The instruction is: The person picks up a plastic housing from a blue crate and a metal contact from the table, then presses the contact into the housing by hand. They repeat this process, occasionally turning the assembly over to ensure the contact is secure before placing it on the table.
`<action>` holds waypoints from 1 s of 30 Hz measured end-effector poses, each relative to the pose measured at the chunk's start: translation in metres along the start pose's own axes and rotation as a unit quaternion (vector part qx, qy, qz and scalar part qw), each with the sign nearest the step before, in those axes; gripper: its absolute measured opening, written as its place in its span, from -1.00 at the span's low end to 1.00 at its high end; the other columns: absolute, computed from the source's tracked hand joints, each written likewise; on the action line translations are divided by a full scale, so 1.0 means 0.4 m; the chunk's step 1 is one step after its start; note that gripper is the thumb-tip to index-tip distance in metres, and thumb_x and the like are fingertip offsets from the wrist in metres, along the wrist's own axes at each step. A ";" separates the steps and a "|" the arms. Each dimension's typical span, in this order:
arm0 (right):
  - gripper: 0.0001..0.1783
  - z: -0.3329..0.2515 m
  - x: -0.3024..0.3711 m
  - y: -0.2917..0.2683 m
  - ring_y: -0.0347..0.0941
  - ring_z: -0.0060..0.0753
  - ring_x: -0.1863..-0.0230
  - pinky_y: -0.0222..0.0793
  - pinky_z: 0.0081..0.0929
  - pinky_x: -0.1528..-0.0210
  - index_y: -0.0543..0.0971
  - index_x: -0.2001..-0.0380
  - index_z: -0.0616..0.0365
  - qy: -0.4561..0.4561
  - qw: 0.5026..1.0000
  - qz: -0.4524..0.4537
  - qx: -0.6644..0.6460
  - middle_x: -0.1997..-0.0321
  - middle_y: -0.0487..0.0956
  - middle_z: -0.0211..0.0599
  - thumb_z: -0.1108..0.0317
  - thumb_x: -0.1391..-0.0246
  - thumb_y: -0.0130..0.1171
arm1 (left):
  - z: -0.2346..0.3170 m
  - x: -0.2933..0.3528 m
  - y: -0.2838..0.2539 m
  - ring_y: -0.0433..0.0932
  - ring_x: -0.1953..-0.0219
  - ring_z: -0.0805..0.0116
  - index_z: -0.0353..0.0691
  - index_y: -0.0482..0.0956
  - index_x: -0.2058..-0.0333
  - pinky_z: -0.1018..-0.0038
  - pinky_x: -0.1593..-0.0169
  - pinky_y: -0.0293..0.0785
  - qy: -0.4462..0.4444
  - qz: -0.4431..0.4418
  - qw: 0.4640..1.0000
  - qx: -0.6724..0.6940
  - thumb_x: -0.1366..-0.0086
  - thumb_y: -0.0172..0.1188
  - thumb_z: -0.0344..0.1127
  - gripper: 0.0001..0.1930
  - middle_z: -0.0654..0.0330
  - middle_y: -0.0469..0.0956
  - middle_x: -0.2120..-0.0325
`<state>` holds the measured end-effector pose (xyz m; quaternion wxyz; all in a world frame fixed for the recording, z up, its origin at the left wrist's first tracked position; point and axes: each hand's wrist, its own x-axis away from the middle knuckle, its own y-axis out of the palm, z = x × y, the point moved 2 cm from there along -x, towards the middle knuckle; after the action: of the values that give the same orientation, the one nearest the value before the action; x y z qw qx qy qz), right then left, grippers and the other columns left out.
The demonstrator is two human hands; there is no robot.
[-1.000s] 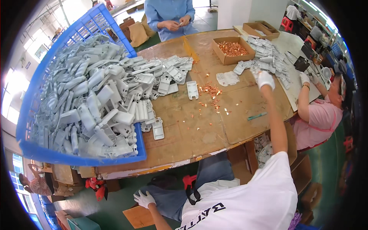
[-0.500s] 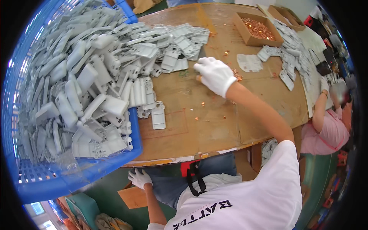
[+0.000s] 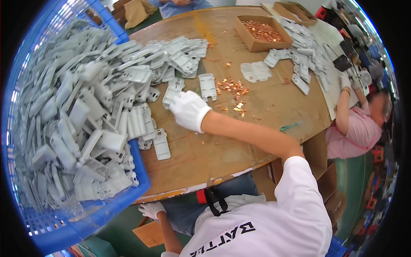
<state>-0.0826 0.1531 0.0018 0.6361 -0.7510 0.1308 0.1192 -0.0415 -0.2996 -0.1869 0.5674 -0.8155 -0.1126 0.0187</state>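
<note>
While the gloved right hand [image 3: 188, 112] grips 1 pale casing [image 3: 173, 89] at its fingertips, 1 loose casing [image 3: 208, 87] lies just ahead-right of that hand; copper pieces [image 3: 234, 91], farther right; blue crate [image 3: 140, 180], left. Left hand [image 3: 152, 210]: low, grip cannot be told.

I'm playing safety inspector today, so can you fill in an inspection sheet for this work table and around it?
Surface: brown table, copper-coloured pieces scattered on it.
Job's things: grey plastic parts heaped in a blue crate and on the table; more copper-coloured pieces in a cardboard box.
Clutter: green pen-like tool, pale sheet-like piece.
Hands: gloved right hand grasps one grey part; gloved left hand is off the tabletop.
Cables: thin dark ones, seemingly, near a black box at right.
Surroundings: person in pink at right, person in blue across the table.
</note>
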 end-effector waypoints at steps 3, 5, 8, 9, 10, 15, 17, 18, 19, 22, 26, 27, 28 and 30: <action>-0.80 -0.033 0.056 -0.062 0.53 -0.19 0.25 0.42 -0.25 0.20 0.61 0.41 0.09 0.037 0.995 -0.018 -0.087 0.34 0.59 -0.22 0.24 -0.01 0.08 | -0.023 0.033 -0.032 0.09 -0.29 -0.17 -0.03 0.50 -0.09 0.00 -0.19 0.26 0.060 -0.058 0.996 0.023 -0.23 0.14 -0.03 -0.53 0.00 0.11 -0.31; -0.73 -0.031 0.113 -0.077 0.52 -0.08 0.23 0.43 -0.18 0.14 0.57 0.47 0.13 0.097 0.980 -0.044 -0.169 0.37 0.58 -0.14 0.16 -0.08 0.05 | -0.025 0.110 -0.107 0.00 -0.34 -0.19 -0.02 0.39 -0.18 -0.03 -0.24 0.20 0.160 -0.147 0.975 0.055 -0.23 0.16 -0.04 -0.45 -0.05 0.06 -0.32; -0.68 -0.061 0.172 -0.092 0.46 0.04 0.27 0.38 -0.12 0.20 0.50 0.53 0.16 0.171 0.934 -0.111 -0.294 0.41 0.53 -0.08 0.14 -0.14 0.03 | -0.009 0.235 -0.279 0.01 -0.34 -0.20 -0.12 0.33 -0.20 0.06 -0.28 0.16 0.284 -0.264 0.918 0.084 -0.17 0.25 -0.06 -0.35 -0.18 0.02 -0.32; -0.70 -0.080 0.197 -0.097 0.42 0.04 0.32 0.36 -0.11 0.24 0.47 0.53 0.16 0.192 0.912 -0.126 -0.341 0.45 0.49 -0.09 0.16 -0.15 0.03 | -0.031 0.255 -0.280 0.26 -0.23 -0.18 -0.21 0.36 -0.17 0.16 -0.21 0.29 0.369 -0.276 0.873 0.159 -0.21 0.22 -0.08 -0.40 -0.22 0.23 -0.21; -0.73 -0.102 0.225 -0.094 0.43 0.03 0.33 0.36 -0.11 0.27 0.46 0.54 0.15 0.191 0.914 -0.080 -0.349 0.45 0.49 -0.09 0.19 -0.11 0.07 | -0.010 0.277 -0.358 0.38 -0.13 -0.11 -0.25 0.38 -0.16 0.24 -0.15 0.36 0.357 -0.354 0.828 0.247 -0.23 0.20 -0.09 -0.42 -0.20 0.34 -0.13; -0.81 -0.248 0.312 -0.188 0.42 -0.22 0.31 0.37 -0.27 0.32 0.54 0.44 0.09 0.058 0.966 0.151 -0.202 0.39 0.45 -0.30 0.24 0.13 0.23 | 0.153 0.352 -0.617 0.56 0.05 0.10 -0.54 0.29 -0.15 0.32 0.01 0.51 0.242 -0.338 0.577 0.703 -0.39 -0.06 0.13 -0.28 -0.11 0.46 -0.04; -0.68 -0.286 0.347 -0.194 0.41 -0.27 0.29 0.38 -0.33 0.26 0.56 0.31 0.15 0.009 0.965 0.170 -0.200 0.28 0.44 -0.29 0.29 0.22 0.26 | 0.232 0.358 -0.620 0.46 -0.07 0.20 -0.49 0.23 -0.20 0.37 -0.09 0.41 0.244 -0.319 0.493 0.772 -0.40 -0.06 0.09 -0.31 -0.06 0.37 -0.13; -0.65 -0.297 0.367 -0.187 0.41 -0.27 0.28 0.39 -0.35 0.24 0.56 0.28 0.18 0.001 0.964 0.172 -0.202 0.25 0.44 -0.27 0.31 0.24 0.26 | 0.266 0.355 -0.613 0.42 -0.11 0.24 -0.46 0.23 -0.21 0.39 -0.13 0.37 0.239 -0.325 0.453 0.795 -0.43 -0.08 0.03 -0.36 -0.03 0.36 -0.14; -0.68 -0.307 0.383 -0.168 0.43 -0.19 0.24 0.41 -0.32 0.19 0.54 0.34 0.20 0.018 0.966 0.177 -0.188 0.23 0.44 -0.20 0.33 0.26 0.25 | 0.291 0.346 -0.630 0.40 -0.12 0.28 -0.43 0.26 -0.20 0.42 -0.16 0.32 0.317 -0.278 0.526 0.738 -0.44 -0.10 -0.06 -0.44 0.01 0.37 -0.13; -0.72 -0.299 0.407 -0.147 0.48 -0.05 0.14 0.47 -0.26 0.12 0.49 0.40 0.20 0.049 0.962 0.142 -0.229 0.11 0.49 -0.12 0.36 0.26 0.27 | 0.369 0.314 -0.577 0.44 -0.06 0.34 -0.35 0.39 -0.10 0.44 -0.12 0.35 0.275 -0.324 0.473 0.771 -0.38 -0.07 -0.35 -0.64 0.13 0.46 -0.02; -0.72 -0.204 0.445 -0.186 0.50 -0.08 0.07 0.46 -0.26 0.06 0.50 0.33 0.13 0.102 0.928 0.156 -0.322 0.07 0.54 -0.17 0.49 0.20 0.28 | 0.472 0.315 -0.556 0.53 0.20 0.37 -0.29 0.40 -0.06 0.44 0.11 0.48 0.168 -0.402 0.396 0.808 -0.38 0.03 -0.27 -0.66 0.18 0.53 0.21; -0.70 -0.157 0.450 -0.214 0.50 -0.08 0.08 0.46 -0.28 0.06 0.51 0.30 0.12 0.126 0.933 0.190 -0.277 0.13 0.57 -0.16 0.53 0.20 0.26 | 0.481 0.305 -0.549 0.55 0.28 0.31 -0.27 0.38 -0.04 0.36 0.18 0.54 0.166 -0.448 0.330 0.814 -0.37 0.06 -0.25 -0.67 0.15 0.52 0.27; -0.67 -0.096 0.460 -0.231 0.50 -0.10 0.09 0.46 -0.28 0.05 0.52 0.28 0.12 0.152 0.944 0.220 -0.194 0.16 0.57 -0.18 0.57 0.22 0.22 | 0.493 0.296 -0.546 0.55 0.28 0.31 -0.27 0.38 -0.04 0.36 0.18 0.54 0.167 -0.448 0.331 0.813 -0.37 0.06 -0.25 -0.67 0.15 0.52 0.27; -0.69 0.043 0.476 -0.256 0.47 -0.13 0.14 0.44 -0.29 0.08 0.55 0.29 0.04 0.202 0.950 0.236 -0.040 0.16 0.55 -0.27 0.56 0.20 0.14 | 0.512 0.279 -0.550 0.57 0.30 0.25 -0.26 0.35 -0.05 0.27 0.19 0.57 0.178 -0.423 0.350 0.817 -0.37 0.06 -0.23 -0.65 0.13 0.51 0.28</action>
<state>0.1313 0.1776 0.0279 0.5200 -0.7319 0.4247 0.1169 -0.0010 -0.0153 -0.0445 0.8925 0.2224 -0.2679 -0.2866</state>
